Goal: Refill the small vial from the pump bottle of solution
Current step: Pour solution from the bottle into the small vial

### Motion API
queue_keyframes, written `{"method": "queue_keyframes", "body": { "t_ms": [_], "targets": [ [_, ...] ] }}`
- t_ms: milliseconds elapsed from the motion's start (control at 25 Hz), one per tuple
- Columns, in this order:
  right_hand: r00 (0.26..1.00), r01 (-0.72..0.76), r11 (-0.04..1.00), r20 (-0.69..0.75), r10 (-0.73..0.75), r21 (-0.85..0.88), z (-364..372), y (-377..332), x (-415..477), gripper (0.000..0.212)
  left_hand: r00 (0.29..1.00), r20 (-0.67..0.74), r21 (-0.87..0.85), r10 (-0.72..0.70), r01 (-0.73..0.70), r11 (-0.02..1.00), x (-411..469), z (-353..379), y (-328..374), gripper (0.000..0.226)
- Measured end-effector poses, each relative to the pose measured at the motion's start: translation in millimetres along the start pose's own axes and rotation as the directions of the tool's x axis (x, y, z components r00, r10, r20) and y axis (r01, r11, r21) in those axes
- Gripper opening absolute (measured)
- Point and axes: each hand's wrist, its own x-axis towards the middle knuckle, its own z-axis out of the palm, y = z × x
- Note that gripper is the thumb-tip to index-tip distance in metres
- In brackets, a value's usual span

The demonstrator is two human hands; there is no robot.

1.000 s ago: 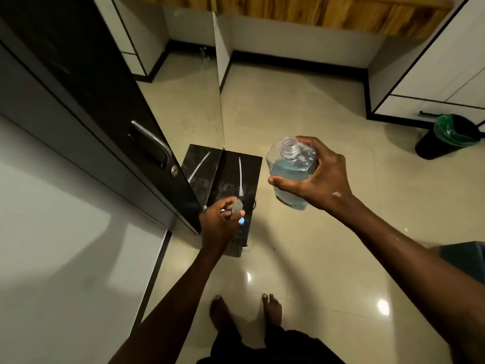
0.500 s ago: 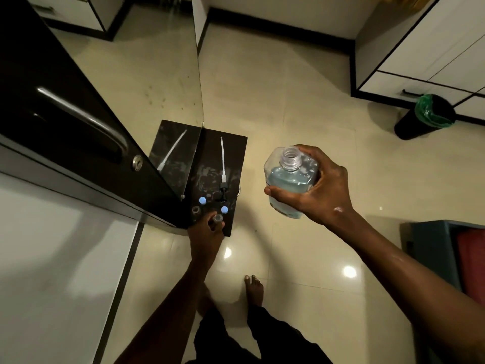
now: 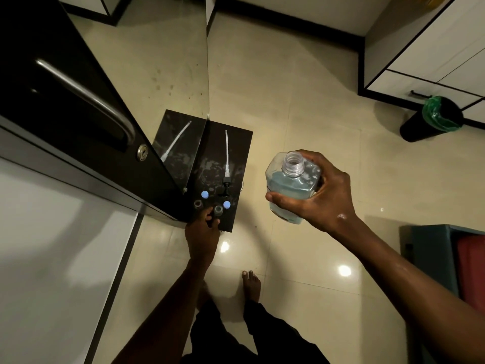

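Note:
My right hand [image 3: 319, 193] grips a clear bottle [image 3: 290, 183] of pale blue solution, held upright in the air with its threaded neck open. The pump head with its long white tube [image 3: 226, 164] lies on a small black shelf [image 3: 241, 158] below. My left hand [image 3: 203, 233] reaches down to the shelf's near edge, fingers closed round a small open vial [image 3: 217, 210] that stands there. A light blue cap [image 3: 227, 204] lies just right of the vial. Another blue cap [image 3: 204, 194] and an open vial [image 3: 198, 204] show to the left, beside the mirror.
A mirror panel [image 3: 162, 74] stands left of the shelf and repeats the shelf and tube. A dark cabinet door with a metal handle [image 3: 86, 98] fills the left. A black bin with a green liner [image 3: 433, 118] stands far right. My bare feet [image 3: 250, 283] are on the tiled floor.
My left hand went down from chest height to the shelf's near edge, and the vial now stands on the shelf in its fingers. The right hand has kept the bottle upright.

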Motion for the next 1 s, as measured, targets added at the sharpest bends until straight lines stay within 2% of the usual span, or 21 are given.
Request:
{"method": "queue_keyframes", "body": {
  "t_ms": [80,160,200,360,480,600,680,880,1000],
  "targets": [
    [1.0,0.008,1.0,0.006,-0.008,0.006,1,-1,0,0.08,0.996,-0.092,0.018,-0.005,0.007,1.0,-8,-8,-4,0.033],
    [1.0,0.014,1.0,-0.003,-0.014,0.025,2,-2,1,0.079,0.978,-0.197,-0.079,-0.063,0.048,0.996,-9,-16,-8,0.037],
    [1.0,0.013,0.999,-0.003,-0.013,0.029,3,-4,2,0.079,0.974,-0.208,-0.101,-0.09,0.07,0.992,-7,-20,-9,0.042],
    [0.999,0.028,0.999,0.018,-0.028,0.019,6,-8,1,0.079,0.99,-0.104,-0.005,-0.093,0.092,0.996,8,-21,2,0.062],
    [0.999,0.023,0.999,0.033,-0.024,0.031,6,-11,0,0.078,0.995,-0.082,0.032,-0.054,0.057,0.998,16,-20,10,0.066],
    [1.0,0.018,0.999,0.02,-0.019,0.041,4,-13,0,0.077,0.996,-0.085,0.087,0.012,-0.005,0.996,26,-18,4,0.049],
    [1.0,0.021,0.999,0.02,-0.022,0.039,2,-13,0,0.077,0.998,-0.065,0.096,0.008,-0.001,0.995,31,-16,-1,0.038],
    [0.999,0.025,0.999,0.029,-0.025,0.031,1,-15,-2,0.077,0.996,-0.067,0.059,-0.058,0.062,0.996,28,-28,9,0.033],
    [0.999,0.033,0.999,0.02,-0.034,0.04,-4,-25,0,0.077,0.994,-0.102,-0.02,-0.035,0.033,0.999,21,-51,27,0.025]
  ]
}}
